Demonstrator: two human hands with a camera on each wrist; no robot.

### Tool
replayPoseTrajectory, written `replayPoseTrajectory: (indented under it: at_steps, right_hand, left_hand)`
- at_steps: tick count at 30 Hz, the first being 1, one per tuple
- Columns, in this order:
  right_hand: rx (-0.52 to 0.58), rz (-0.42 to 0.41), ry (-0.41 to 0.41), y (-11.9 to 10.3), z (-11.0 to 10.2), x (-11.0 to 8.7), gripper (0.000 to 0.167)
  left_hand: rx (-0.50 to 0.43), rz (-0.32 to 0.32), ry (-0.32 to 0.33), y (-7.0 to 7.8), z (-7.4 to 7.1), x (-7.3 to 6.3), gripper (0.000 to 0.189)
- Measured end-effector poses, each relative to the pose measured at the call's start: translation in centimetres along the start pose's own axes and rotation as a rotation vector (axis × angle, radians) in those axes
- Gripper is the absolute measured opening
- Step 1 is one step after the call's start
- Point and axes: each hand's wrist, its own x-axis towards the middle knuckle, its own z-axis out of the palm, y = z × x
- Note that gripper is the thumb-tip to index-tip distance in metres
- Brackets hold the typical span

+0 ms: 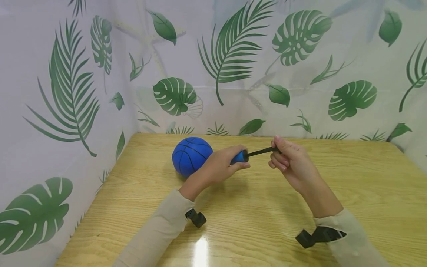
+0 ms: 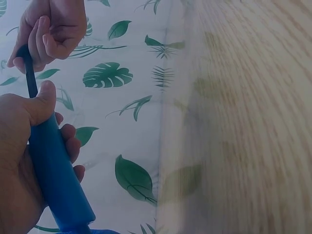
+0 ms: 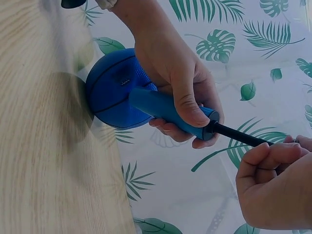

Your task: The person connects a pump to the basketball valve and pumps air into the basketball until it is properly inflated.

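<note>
My left hand [image 1: 221,163] grips the blue barrel of a hand-held ball pump [image 2: 61,180], its fingers wrapped round it and the thumb along the side. A black rod [image 1: 260,151] extends out of the barrel's right end. At the rod's tip, my right hand [image 1: 297,163] pinches the dark handle, which its fingers mostly hide. Behind the left wrist a blue ball with black basketball lines [image 1: 188,157] sits on the table. In the right wrist view the barrel's other end meets the ball [image 3: 109,92]; whether a needle goes in cannot be seen.
The wood-grain table [image 1: 253,222] reaches back to a white cloth wall [image 1: 233,118] printed with green leaves. Another such wall runs along the left side. A black camera mount [image 1: 197,218] is strapped at each wrist.
</note>
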Motion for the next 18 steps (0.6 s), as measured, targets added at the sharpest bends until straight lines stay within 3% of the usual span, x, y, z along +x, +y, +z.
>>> replayPoseTrajectory:
  at_steps: [18]
  right_hand:
    - [0.019,0.009,0.018,0.04,-0.03,0.01,0.032]
  left_hand:
    - [0.018,0.026,0.006,0.11,0.37,0.06,0.044]
